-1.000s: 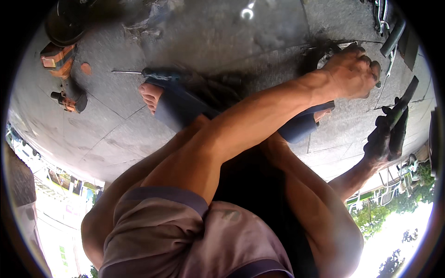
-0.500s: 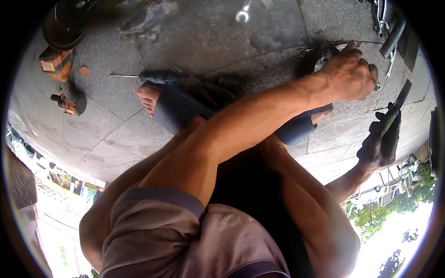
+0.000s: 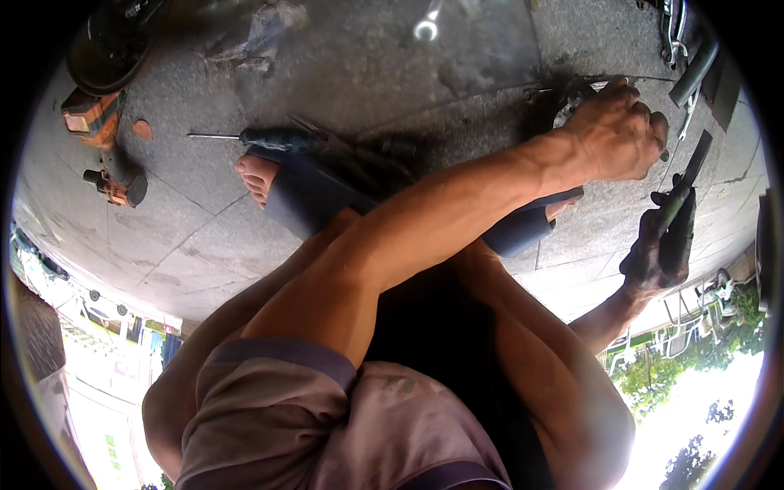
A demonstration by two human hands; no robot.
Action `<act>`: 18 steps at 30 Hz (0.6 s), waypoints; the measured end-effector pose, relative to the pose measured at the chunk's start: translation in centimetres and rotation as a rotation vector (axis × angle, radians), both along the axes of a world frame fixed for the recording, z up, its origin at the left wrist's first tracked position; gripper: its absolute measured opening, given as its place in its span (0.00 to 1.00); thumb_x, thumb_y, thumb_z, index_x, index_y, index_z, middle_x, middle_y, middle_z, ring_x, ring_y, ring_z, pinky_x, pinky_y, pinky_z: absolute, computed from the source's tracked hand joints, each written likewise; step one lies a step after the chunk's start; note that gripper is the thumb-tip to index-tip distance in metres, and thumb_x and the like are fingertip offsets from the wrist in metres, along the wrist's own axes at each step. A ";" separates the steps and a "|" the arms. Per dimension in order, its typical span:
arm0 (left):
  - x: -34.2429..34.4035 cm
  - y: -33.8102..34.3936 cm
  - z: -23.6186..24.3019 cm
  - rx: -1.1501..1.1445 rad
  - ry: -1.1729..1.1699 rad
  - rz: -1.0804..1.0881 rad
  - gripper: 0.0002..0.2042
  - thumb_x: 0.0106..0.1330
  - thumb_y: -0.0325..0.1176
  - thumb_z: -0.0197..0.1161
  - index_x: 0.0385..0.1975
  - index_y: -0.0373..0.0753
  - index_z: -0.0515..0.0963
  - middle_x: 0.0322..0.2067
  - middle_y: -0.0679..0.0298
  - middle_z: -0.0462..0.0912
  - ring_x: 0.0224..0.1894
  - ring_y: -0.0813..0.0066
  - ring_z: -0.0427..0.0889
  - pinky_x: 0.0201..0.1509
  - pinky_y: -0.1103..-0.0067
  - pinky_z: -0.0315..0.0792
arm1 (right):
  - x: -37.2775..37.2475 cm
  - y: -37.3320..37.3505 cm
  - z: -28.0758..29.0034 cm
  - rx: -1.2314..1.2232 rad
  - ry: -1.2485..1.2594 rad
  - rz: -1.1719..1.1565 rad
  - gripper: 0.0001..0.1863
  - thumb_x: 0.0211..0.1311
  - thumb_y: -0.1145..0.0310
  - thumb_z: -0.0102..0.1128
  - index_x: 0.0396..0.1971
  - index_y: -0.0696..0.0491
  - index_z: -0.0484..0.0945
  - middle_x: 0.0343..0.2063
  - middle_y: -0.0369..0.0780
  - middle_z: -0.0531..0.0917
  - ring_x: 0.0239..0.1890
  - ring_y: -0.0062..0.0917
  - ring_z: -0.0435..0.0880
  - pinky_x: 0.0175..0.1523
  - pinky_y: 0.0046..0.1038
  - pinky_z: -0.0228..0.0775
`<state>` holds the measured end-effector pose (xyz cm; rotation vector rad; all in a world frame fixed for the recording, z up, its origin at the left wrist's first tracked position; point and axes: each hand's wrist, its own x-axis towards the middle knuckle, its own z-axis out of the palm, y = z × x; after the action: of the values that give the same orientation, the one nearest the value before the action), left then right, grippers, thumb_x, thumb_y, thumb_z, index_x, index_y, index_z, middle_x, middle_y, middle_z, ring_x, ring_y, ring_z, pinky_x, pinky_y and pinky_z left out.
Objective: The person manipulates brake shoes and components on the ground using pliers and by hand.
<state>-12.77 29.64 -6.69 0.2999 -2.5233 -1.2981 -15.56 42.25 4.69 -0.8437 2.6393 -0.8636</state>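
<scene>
My left arm crosses over my knees to the upper right, where my left hand is curled over a round grey metal part lying on the stone paving. Most of that part is hidden under the fingers. Lower right, my grimy right hand grips a dark flat bar tool that points up toward the left hand. The bar's tip stands just right of my left hand, apart from it.
My feet in dark blue sandals rest on the paving. A screwdriver lies by the left foot. An orange power tool, an orange block and a black disc sit far left. A wrench and metal bars lie at the top.
My right hand with the bar has drifted slightly left, toward the left hand. The left hand stays on the metal part. The view has shifted a little.
</scene>
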 end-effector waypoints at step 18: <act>-0.4 0.8 -1.8 -0.151 0.048 0.057 0.04 0.46 0.28 0.56 0.15 0.41 0.68 0.09 0.63 0.70 0.19 0.68 0.75 0.36 0.70 0.70 | -0.9 -0.5 0.5 -0.162 -0.068 -0.157 0.28 0.66 0.58 0.57 0.59 0.62 0.71 0.45 0.49 0.82 0.22 0.16 0.75 0.26 0.20 0.66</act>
<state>-13.17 30.46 -8.52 0.3021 -2.5359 -1.0733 -16.49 41.75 5.16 -0.6365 2.6304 -1.1381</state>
